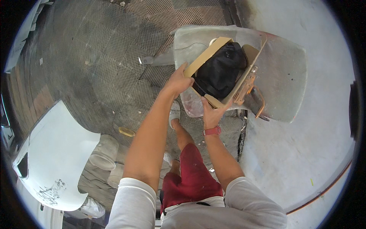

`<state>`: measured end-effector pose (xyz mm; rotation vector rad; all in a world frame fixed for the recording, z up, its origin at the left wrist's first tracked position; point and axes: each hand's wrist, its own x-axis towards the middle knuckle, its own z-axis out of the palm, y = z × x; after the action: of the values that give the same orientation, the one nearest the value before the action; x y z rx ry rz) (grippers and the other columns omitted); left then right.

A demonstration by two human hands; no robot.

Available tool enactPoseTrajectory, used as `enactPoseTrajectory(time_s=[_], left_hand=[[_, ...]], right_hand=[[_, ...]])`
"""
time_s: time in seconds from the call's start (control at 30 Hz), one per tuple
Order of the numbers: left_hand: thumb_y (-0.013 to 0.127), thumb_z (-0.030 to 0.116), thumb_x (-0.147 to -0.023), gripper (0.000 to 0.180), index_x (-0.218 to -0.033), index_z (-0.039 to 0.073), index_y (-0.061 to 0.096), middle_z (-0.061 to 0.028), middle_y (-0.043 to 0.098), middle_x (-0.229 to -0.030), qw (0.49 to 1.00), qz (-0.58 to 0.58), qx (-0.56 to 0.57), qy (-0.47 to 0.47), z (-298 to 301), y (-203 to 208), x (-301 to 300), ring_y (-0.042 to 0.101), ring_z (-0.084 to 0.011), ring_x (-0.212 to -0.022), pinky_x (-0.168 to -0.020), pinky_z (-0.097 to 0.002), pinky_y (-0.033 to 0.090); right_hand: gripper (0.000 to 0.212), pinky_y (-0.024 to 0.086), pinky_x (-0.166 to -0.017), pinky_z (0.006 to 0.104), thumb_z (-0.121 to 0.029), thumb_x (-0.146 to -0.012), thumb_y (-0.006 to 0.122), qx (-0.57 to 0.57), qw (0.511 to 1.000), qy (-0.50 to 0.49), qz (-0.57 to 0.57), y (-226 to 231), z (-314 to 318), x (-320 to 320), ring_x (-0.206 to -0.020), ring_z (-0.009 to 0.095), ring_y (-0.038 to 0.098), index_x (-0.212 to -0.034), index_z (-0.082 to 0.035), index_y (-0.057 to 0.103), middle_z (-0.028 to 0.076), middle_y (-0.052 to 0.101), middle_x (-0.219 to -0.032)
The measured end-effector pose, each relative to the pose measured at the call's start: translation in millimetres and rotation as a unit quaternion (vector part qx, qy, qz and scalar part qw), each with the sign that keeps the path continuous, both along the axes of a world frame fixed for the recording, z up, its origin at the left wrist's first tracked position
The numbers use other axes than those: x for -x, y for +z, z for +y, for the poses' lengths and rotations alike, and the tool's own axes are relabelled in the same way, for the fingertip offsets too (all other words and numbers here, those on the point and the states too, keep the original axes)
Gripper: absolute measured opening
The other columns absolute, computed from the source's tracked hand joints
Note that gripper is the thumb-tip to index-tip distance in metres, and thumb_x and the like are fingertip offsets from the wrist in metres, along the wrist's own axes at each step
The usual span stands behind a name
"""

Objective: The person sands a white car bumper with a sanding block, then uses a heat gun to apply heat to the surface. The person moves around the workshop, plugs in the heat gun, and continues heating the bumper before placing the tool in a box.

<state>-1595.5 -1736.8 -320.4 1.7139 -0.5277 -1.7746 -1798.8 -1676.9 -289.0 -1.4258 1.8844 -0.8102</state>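
Observation:
Both my hands are on an open brown cardboard box (207,57) with its flaps raised. My left hand (178,81) grips the box's left side near its near corner, thumb over the edge. At the near end, my right hand (213,113) is closed around the cardboard, with a red watch on that wrist. A crumpled black item (221,70), perhaps a fabric bag, fills the box. Under the box is a worn, translucent grey panel (284,72). Just right of the box lies an orange-brown tool (244,89) with a looped handle; its kind is unclear.
A white curved car body panel (57,152) is at lower left, with pale buckets (105,152) beside it. On the ribbed floor mat (103,68) lies a small yellow object (126,132). A large pale surface (274,164) spans the right side. My feet stand near the grey panel.

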Motion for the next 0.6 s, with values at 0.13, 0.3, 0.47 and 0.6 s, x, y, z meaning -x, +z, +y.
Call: enactPoseTrajectory(time_s=[0.13, 0.3, 0.47, 0.6], left_hand=[[0.061, -0.003, -0.078, 0.079, -0.155, -0.001, 0.047, -0.0141, 0.062, -0.134, 0.995, 0.082, -0.016, 0.053, 22, 23, -1, 0.061, -0.0247, -0.115, -0.100, -0.0335, 0.047], [0.060, -0.002, -0.076, 0.081, -0.156, 0.000, 0.046, -0.0144, 0.058, -0.140, 0.989, 0.119, 0.011, 0.090, 66, 40, -15, 0.056, -0.0244, -0.124, -0.103, -0.0343, 0.047], [0.064, -0.003, -0.073, 0.080, -0.152, 0.000, 0.050, -0.0155, 0.059, -0.143, 0.984, 0.105, 0.030, 0.140, 109, 73, -22, 0.055, -0.0269, -0.134, -0.113, -0.0348, 0.042], [0.063, -0.003, -0.073, 0.083, -0.154, 0.001, 0.047, -0.0147, 0.057, -0.146, 0.977, 0.115, 0.013, 0.180, 147, 112, -26, 0.052, -0.0278, -0.138, -0.116, -0.0365, 0.040]], right_hand=[[0.118, 0.046, -0.107, 0.0404, -0.021, -0.067, 0.103, 0.005, 1.000, -0.015, 0.017, -6, 21, 2, -0.120, 0.030, 0.057, -0.149, 0.013, 0.025, 0.023, 0.055, -0.133], [0.109, 0.045, -0.109, 0.0414, -0.019, -0.067, 0.102, 0.033, 0.999, 0.004, -0.002, 2, 40, 2, -0.122, 0.031, 0.057, -0.145, 0.013, 0.033, 0.023, 0.055, -0.136], [0.093, 0.041, -0.113, 0.0431, -0.015, -0.072, 0.099, 0.074, 0.997, 0.000, -0.007, 21, 67, -2, -0.130, 0.031, 0.053, -0.142, 0.012, 0.043, 0.024, 0.053, -0.141], [0.080, 0.039, -0.114, 0.0433, -0.020, -0.082, 0.090, -0.015, 0.999, 0.033, -0.009, 83, 80, -10, -0.133, 0.033, 0.051, -0.142, 0.010, 0.046, 0.023, 0.053, -0.143]])
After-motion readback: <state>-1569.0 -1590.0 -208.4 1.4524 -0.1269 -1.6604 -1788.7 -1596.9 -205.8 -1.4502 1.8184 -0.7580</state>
